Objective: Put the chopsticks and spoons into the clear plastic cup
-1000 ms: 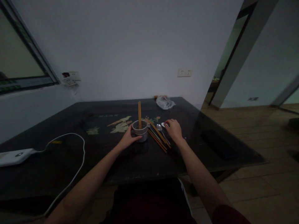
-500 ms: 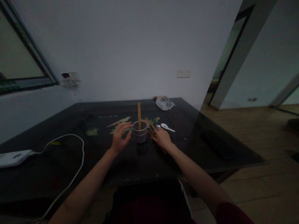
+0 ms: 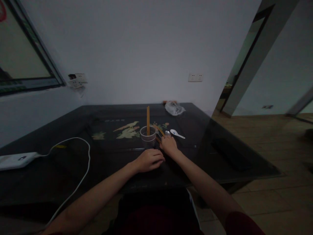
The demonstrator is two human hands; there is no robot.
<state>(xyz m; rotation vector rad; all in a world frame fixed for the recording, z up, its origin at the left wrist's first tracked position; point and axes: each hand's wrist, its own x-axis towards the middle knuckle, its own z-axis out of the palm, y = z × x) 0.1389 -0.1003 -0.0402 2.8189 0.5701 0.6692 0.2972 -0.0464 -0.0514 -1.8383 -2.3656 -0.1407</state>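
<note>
A cup [image 3: 148,142] stands upright on the table, with a pair of chopsticks [image 3: 148,120] upright in it. My right hand [image 3: 168,145] lies over more chopsticks [image 3: 161,131] to the right of the cup, its fingers closed around them; their far ends stick out past the fingers. In front of the cup, close to my right hand, is my left hand [image 3: 150,160], with fingers curled together; whatever they hold, if anything, is hidden. Just beyond my right hand rest a metal spoon [image 3: 167,133] and a white spoon [image 3: 177,134].
The dark table [image 3: 117,114] has a bird-and-flower picture on its top. A crumpled plastic bag [image 3: 174,108] sits near the wall. On the left lie a white power strip [image 3: 19,161] and its cable [image 3: 88,156]. A dark flat object [image 3: 231,153] is at the right.
My left hand has left the cup's left side, come nearer and to the right, and its fingers have curled. My right hand stays on the chopsticks. The view has shifted slightly.
</note>
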